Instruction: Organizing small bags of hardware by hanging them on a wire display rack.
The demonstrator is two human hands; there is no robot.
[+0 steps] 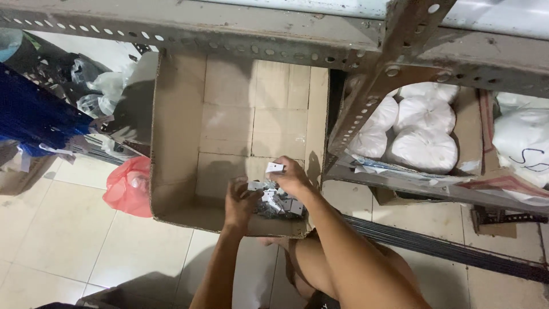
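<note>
Both my hands reach into an open cardboard box on the tiled floor. My right hand pinches a small white flat piece between its fingertips, above a heap of small grey and white metal pieces in the box's near right corner. My left hand rests on the same heap, its fingers curled around a small white piece. The rest of the box floor is bare cardboard.
A perforated grey metal shelf frame crosses above the box. At the right, a box holds white bags. A red plastic bag lies left of the box, with blue material and clear bags behind it. Dark rods lie on the floor.
</note>
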